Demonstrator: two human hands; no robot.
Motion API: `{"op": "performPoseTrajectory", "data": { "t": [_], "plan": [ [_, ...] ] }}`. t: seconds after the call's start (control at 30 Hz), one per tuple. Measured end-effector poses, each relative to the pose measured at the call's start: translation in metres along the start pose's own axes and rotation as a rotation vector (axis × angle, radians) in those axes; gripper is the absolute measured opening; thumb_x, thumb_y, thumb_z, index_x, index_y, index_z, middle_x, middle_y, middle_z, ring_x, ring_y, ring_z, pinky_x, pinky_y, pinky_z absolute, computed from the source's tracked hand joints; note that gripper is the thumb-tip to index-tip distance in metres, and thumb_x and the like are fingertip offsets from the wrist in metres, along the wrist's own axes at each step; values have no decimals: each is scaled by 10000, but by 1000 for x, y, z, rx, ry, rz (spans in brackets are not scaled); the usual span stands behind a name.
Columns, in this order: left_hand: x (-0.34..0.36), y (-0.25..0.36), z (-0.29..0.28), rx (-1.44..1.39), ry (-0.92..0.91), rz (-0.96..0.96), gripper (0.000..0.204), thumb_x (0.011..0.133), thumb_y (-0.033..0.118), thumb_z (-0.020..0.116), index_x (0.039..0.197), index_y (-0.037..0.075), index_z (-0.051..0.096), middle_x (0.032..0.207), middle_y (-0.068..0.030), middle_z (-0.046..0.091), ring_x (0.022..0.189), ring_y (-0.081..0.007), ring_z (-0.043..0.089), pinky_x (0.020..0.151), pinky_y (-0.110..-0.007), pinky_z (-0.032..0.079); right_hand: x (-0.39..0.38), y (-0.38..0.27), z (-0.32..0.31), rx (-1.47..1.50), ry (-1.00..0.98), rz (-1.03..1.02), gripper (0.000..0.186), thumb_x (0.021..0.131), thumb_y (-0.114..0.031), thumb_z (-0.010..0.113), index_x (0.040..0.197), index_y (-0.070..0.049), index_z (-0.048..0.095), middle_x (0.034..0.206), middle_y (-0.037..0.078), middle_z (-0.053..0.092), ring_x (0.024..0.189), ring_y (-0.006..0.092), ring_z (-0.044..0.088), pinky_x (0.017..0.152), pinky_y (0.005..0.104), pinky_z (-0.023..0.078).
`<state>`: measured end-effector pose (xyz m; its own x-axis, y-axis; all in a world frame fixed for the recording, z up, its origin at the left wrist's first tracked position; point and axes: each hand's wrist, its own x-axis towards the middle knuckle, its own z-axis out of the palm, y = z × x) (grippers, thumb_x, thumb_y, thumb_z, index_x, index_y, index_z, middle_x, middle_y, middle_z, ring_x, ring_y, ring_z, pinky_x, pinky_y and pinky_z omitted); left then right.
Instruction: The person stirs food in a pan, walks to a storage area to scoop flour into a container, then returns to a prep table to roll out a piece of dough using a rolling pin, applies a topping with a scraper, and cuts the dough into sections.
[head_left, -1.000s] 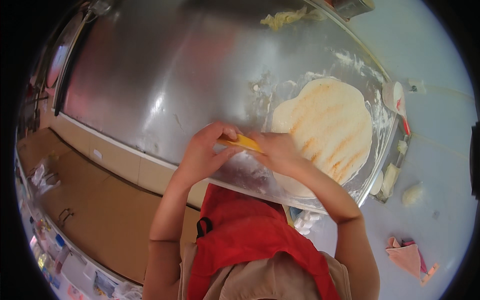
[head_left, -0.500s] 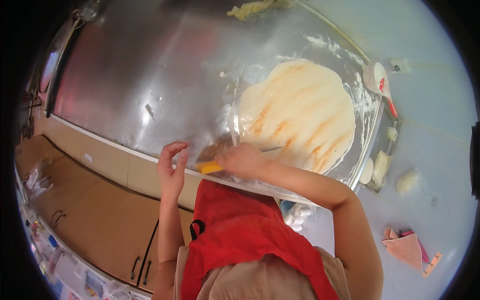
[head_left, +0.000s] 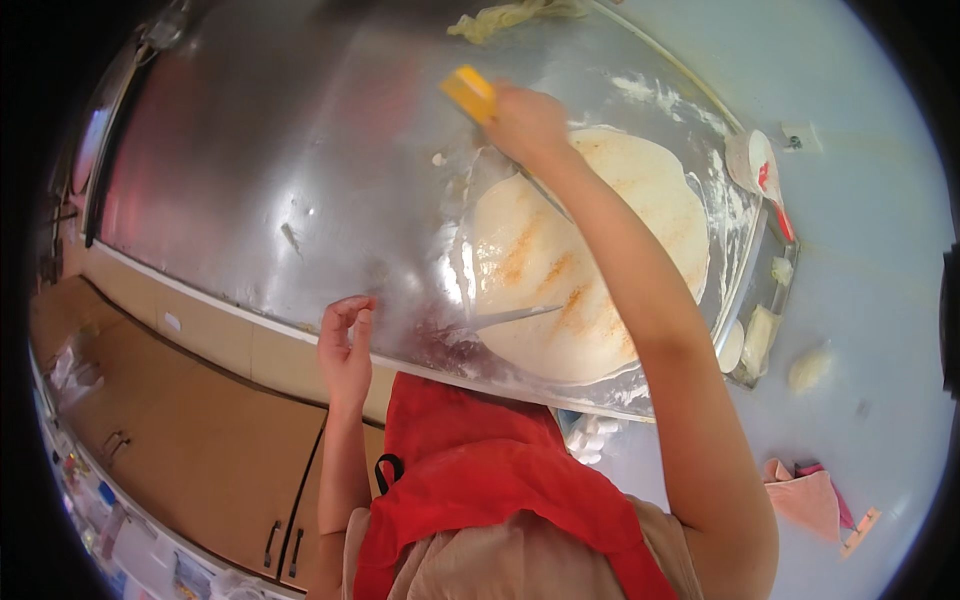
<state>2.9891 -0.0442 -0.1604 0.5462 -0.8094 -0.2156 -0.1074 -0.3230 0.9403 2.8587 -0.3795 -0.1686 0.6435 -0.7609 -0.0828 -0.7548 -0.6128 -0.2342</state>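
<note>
A thin round sheet of dough, streaked with orange-brown powder, lies on a steel worktop. My right hand grips a flat yellow scraper above the sheet's far left edge. My right forearm crosses over the dough and hides part of it. Near the close edge, a grey slit tapers into the dough and looks like a cut. A second thin grey line shows beside my right wrist. My left hand hovers at the worktop's front edge, fingers loosely curled, thumb apart, holding nothing.
White flour is smeared around the dough. A white bowl with a red-handled tool stands at the right edge. Beyond it a narrow metal tray holds pale pieces. Crumpled yellowish cloth or plastic lies at the far edge.
My right hand has moved from the near edge of the dough to its far left edge, carrying the yellow scraper. More of the near slit shows. My left hand has barely moved.
</note>
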Motion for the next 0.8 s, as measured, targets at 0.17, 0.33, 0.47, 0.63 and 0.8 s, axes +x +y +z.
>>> {"op": "performPoseTrajectory", "data": {
  "t": [0.17,0.33,0.47,0.63,0.8],
  "plan": [
    [15,10,5,-25,-95,29,154,947,40,527,1078,-8,592,1083,-80,612,1035,-175,572,928,-295,429,-5,19,-18,131,147,141,384,814,-305,608,1083,-32,581,864,181,675,809,364,654,719,455,514],
    [22,-20,2,-6,-88,-40,133,947,75,565,1061,11,589,1040,-77,650,986,-155,602,886,-294,462,-77,165,-53,-166,53,546,479,818,-330,629,1131,24,550,942,227,675,888,397,649,763,483,518],
    [28,-19,19,39,-148,-58,127,944,68,562,1050,8,598,1033,-84,652,976,-162,605,882,-290,462,-54,204,-27,-195,81,625,486,821,-350,610,1108,38,557,1012,245,663,964,412,631,820,484,507],
    [31,-4,50,23,-244,-56,110,934,47,564,1026,1,601,1027,-90,651,971,-167,605,882,-288,460,29,242,-43,-115,131,692,517,818,-409,597,1087,33,585,1030,265,654,1031,419,613,873,473,495],
    [26,2,62,-17,-289,-50,107,925,31,570,1025,5,599,1027,-97,652,969,-170,609,888,-288,457,24,241,-60,-127,545,823,565,823,-413,610,1125,59,539,1009,260,653,983,404,632,841,448,507]
  ]
}}
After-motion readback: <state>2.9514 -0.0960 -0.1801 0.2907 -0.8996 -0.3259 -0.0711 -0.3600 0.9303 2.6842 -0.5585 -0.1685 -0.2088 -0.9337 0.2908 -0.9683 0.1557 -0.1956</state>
